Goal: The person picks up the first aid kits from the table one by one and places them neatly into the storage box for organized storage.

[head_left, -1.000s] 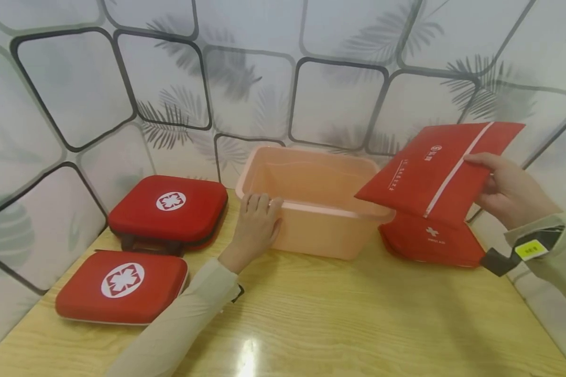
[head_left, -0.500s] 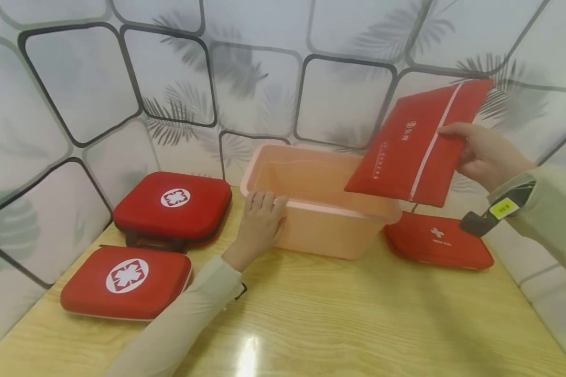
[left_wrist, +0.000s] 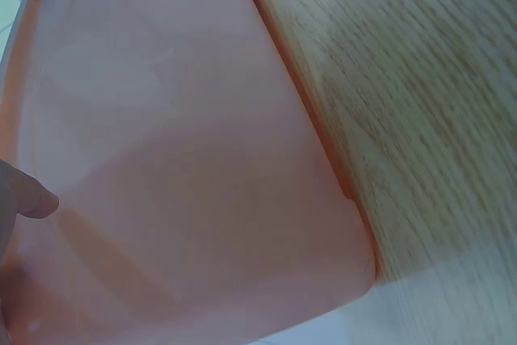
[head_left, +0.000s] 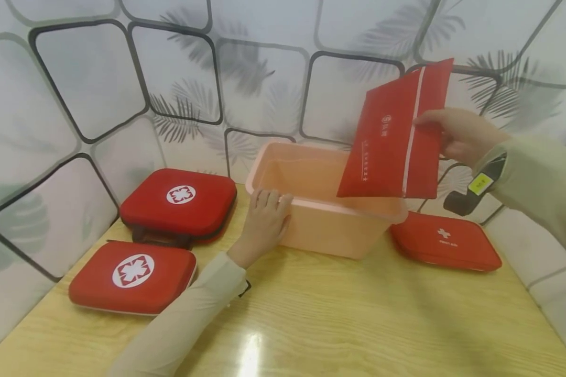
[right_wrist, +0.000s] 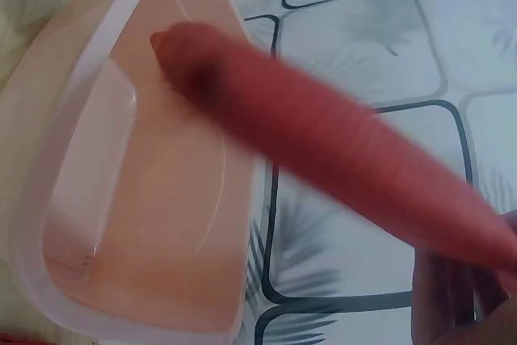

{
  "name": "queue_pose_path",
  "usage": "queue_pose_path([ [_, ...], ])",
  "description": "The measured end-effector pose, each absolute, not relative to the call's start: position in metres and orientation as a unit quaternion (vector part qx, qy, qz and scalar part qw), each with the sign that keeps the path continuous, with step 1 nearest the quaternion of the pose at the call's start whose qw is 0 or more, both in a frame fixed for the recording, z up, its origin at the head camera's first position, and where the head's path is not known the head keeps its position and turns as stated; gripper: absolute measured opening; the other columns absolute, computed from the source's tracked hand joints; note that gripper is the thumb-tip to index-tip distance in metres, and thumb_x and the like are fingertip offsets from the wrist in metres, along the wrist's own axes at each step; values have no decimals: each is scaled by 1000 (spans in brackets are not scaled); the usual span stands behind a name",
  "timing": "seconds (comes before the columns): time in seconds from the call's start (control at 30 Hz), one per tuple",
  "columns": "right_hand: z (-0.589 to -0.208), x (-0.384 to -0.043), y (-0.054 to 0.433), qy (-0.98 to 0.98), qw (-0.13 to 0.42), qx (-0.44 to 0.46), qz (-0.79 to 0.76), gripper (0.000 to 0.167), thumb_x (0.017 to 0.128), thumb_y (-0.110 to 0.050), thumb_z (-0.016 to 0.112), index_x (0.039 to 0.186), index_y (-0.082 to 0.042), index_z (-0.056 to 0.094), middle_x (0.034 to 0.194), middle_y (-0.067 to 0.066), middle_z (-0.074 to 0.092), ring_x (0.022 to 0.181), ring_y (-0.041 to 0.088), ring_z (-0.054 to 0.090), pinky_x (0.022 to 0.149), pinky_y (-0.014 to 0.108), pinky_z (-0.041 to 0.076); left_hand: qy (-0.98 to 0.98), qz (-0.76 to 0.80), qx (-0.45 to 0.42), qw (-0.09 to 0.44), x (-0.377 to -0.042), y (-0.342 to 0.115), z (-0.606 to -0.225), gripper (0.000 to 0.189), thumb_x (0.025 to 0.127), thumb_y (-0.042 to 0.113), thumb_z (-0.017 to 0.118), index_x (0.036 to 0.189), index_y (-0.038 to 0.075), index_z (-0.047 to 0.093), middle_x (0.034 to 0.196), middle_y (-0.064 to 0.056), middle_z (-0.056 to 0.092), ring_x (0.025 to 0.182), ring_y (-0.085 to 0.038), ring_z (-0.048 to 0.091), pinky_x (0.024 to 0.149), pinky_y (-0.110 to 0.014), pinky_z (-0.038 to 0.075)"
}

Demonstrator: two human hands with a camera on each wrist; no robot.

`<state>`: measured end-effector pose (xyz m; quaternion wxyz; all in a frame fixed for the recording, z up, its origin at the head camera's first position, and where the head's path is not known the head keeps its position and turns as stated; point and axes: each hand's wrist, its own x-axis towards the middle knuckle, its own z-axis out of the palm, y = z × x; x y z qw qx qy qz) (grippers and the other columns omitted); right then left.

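My right hand point(head_left: 457, 133) grips a flat red pouch point(head_left: 382, 141) with a white stripe by its edge. The pouch hangs tilted over the right part of a peach plastic bin point(head_left: 320, 228). Seen edge-on and blurred, the same pouch point(right_wrist: 323, 135) crosses the right wrist view above the bin's inside. My left hand point(head_left: 266, 222) holds the bin's front rim near its left corner, fingers hooked over it. The left thumb point(left_wrist: 32, 195) lies against the outer wall in the left wrist view.
Left of the bin lie a larger red hard case point(head_left: 184, 201) with a handle and a smaller red case point(head_left: 132, 277). A red first aid pouch point(head_left: 445, 243) lies right of the bin. A patterned wall point(head_left: 264, 78) stands behind the wooden table point(head_left: 339, 319).
My right hand has raised the red pouch and carried it left, from above the first aid pouch to over the bin. The left hand keeps its hold on the rim.
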<state>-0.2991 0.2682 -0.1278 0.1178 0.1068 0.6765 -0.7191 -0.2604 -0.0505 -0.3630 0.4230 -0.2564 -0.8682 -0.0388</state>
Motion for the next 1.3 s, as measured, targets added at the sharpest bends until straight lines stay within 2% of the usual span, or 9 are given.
queue_pose_path([
  [0.23, -124, -307, 255, 773, 93, 87, -622, 46, 80, -23, 73, 115, -24, 42, 106, -10, 53, 99, 13, 50, 65, 27, 53, -865, -35, -259, 428, -262, -51, -361, 40, 79, 22, 67, 111, 10, 46, 95, -8, 47, 93, -25, 42, 96, -42, 31],
  [0.43, -118, -316, 246, 836, 115, 33, -536, 34, 88, -23, 62, 116, -21, 44, 89, -15, 61, 85, 9, 58, 67, 26, 52, -866, -25, -254, 429, -264, -52, -361, 41, 79, 23, 67, 112, 10, 47, 95, -7, 48, 93, -25, 43, 97, -42, 32],
  [0.67, -117, -326, 225, 915, 130, -49, -378, 45, 91, -28, 57, 131, -13, 41, 86, -18, 64, 82, 6, 64, 73, 25, 51, -863, -22, -253, 438, -264, -53, -359, 40, 79, 23, 67, 112, 10, 47, 95, -8, 49, 93, -26, 45, 99, -44, 32],
  [0.97, -120, -344, 195, 935, 197, -106, -277, 47, 89, -23, 58, 130, -5, 43, 93, -5, 69, 87, 17, 69, 79, 32, 54, -862, -29, -255, 437, -266, -55, -363, 37, 80, 21, 66, 111, 9, 48, 95, -9, 50, 92, -26, 45, 97, -44, 33],
  [1.13, -127, -349, 174, 943, 219, -96, -232, 54, 83, -29, 68, 128, -9, 47, 104, 5, 69, 90, 24, 70, 80, 39, 56, -864, -35, -258, 431, -265, -54, -363, 35, 82, 19, 64, 111, 9, 47, 94, -9, 50, 92, -26, 45, 97, -44, 33],
  [1.3, -141, -355, 159, 944, 243, -82, -208, 62, 75, -35, 76, 128, -15, 50, 116, 7, 66, 93, 24, 70, 79, 40, 56, -867, -41, -259, 424, -264, -53, -364, 33, 83, 19, 63, 111, 10, 47, 94, -8, 50, 93, -25, 46, 98, -44, 32],
])
